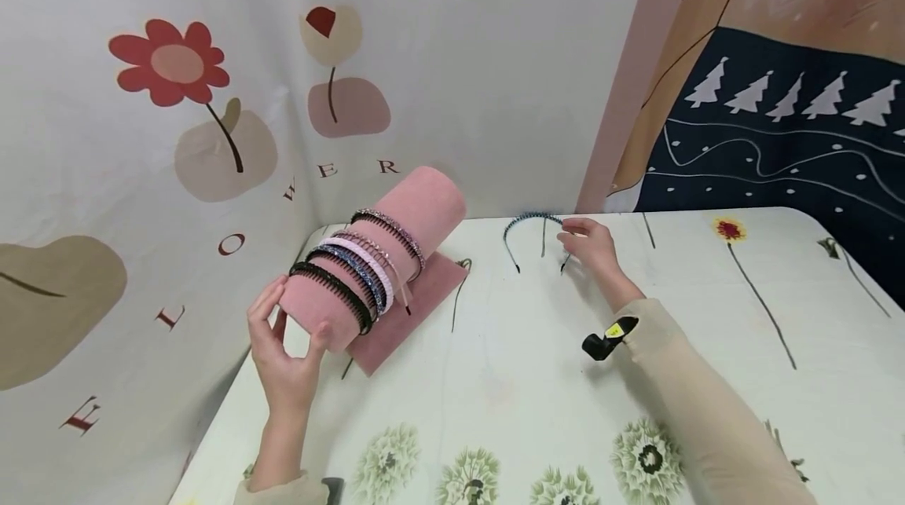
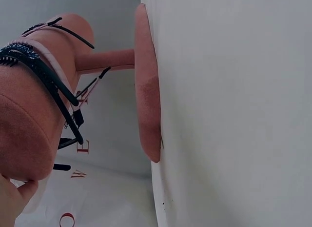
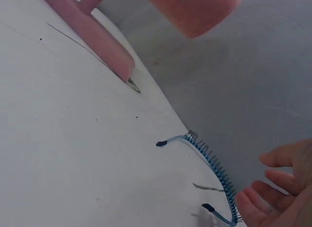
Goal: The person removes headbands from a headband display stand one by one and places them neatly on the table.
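Head: left hand (image 1: 283, 360) grips near end of pink stand (image 1: 427, 203) carrying several headbands (image 1: 353, 273); right hand (image 1: 592, 252) at blue headband (image 1: 532, 215) on tabletop (image 1: 509, 379). Left wrist: stand's base (image 2: 147, 85) on tabletop. Right wrist: fingers loosely bent, beside blue headband, contact unclear.

I've got my left hand (image 1: 284, 367) gripping, thumb (image 1: 320, 338) across from the fingers (image 1: 263, 307); my right hand (image 1: 595, 251) bends loosely, arm (image 1: 696, 387) behind.

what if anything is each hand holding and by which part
The left hand grips the pink roll by its near end; whether the right hand holds the blue headband cannot be told.
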`<state>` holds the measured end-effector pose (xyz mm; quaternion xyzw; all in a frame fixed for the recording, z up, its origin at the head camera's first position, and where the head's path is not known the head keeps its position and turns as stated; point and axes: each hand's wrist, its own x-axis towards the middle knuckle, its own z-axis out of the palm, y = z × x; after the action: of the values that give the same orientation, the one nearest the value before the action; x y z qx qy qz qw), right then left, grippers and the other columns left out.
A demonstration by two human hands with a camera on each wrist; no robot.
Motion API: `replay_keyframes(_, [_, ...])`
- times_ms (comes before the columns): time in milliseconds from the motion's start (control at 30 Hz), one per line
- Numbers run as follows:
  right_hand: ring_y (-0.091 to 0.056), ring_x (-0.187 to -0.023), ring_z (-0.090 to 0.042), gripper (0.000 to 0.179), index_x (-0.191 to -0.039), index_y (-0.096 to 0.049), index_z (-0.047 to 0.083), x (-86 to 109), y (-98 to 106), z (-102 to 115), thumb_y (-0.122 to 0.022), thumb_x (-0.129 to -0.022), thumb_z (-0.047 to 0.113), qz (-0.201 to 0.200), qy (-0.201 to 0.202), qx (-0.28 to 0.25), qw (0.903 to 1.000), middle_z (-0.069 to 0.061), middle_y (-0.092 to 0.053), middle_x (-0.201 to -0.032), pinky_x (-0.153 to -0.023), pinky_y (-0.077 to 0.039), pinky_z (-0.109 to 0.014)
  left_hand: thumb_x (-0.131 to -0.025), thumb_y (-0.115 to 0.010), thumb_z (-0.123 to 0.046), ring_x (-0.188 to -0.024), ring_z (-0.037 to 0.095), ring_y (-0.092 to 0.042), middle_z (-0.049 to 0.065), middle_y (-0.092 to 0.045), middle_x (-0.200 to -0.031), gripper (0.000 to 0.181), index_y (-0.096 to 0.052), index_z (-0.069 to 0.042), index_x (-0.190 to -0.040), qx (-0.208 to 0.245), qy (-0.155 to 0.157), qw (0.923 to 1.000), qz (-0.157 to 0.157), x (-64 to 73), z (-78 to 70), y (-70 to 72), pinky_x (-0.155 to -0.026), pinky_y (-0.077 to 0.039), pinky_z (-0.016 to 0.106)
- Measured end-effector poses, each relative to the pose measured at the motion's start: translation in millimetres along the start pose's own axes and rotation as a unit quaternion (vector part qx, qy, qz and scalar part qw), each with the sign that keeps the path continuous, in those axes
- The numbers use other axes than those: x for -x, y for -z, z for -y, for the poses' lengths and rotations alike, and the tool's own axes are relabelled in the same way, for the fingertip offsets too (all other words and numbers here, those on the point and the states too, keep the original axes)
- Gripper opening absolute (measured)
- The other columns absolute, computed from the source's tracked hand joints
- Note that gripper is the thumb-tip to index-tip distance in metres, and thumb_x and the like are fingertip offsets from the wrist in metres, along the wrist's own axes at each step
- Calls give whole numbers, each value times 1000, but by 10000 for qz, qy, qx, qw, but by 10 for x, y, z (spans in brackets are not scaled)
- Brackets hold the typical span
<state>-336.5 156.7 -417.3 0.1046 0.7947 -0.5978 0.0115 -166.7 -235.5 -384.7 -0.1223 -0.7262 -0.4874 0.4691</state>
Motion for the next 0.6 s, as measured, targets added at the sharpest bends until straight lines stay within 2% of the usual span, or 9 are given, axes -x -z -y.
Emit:
replay_keyframes(267, [-57, -128, -31, 41, -138, -54, 3, 143, -242, 53, -58, -98, 12, 167, 140, -267, 9994, -16, -55, -143, -108, -50, -38, -84, -76, -19, -135, 19, -48, 23, -51, -142, 66, -46, 15, -133, 41, 42, 10000, -14, 39, 26, 59, -111, -42, 19])
replay_keyframes(500, [-62, -122, -30, 38, -134, -57, 4, 221, -367, 111, -60, -97, 11, 304, 262, -422, 9983, -15, -59, -138, -103, -54, -34, -84, -75, -13, -138, 18, -48, 22, -51, -145, 63, -49, 11, -135, -29, 235, 9997, -20, 54, -5, 42, -107, -45, 15])
replay_keyframes(600, [-63, -122, -31, 37, -132, -58, 2, 248, -412, 139, -61, -96, 9, 386, 439, -508, 9970, -17, -60, -136, -99, -56, -31, -83, -74, -10, -139, 17, -47, 22, -50, -146, 62, -49, 10, -136, -48, 310, 9995, -30, 57, -20, 29, -105, -45, 14])
